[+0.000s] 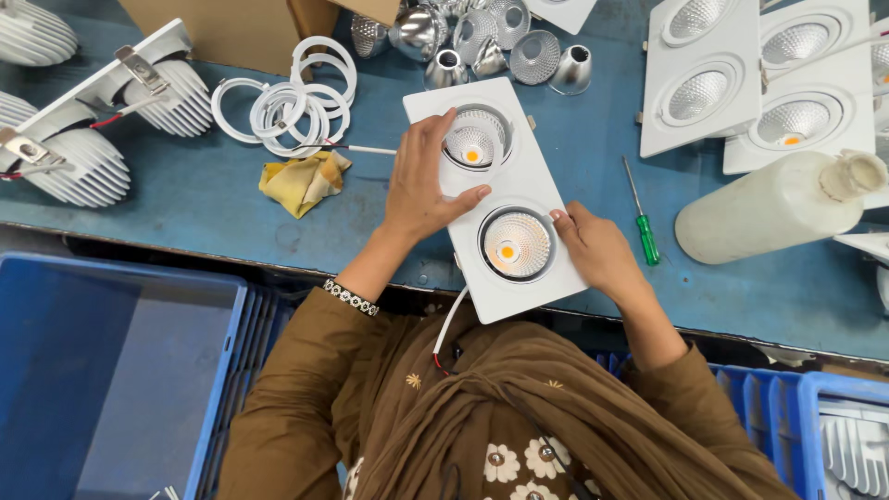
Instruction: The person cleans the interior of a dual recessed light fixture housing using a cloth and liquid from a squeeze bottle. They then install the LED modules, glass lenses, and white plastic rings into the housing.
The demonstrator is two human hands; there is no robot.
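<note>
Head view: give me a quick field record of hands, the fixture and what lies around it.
fixture: white twin-lamp panel, face up on the blue table
left hand: fingers over the far lamp
right hand: at the panel's edge beside the near lamp
cable: white wire runs from the panel's near end
right of panel: green screwdriver, white bottle lying down
left of panel: yellow cloth, white rings
far edge: silver reflectors

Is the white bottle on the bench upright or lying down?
Lying down: the white bottle rests on its side on the blue bench, cap end pointing right.
</note>
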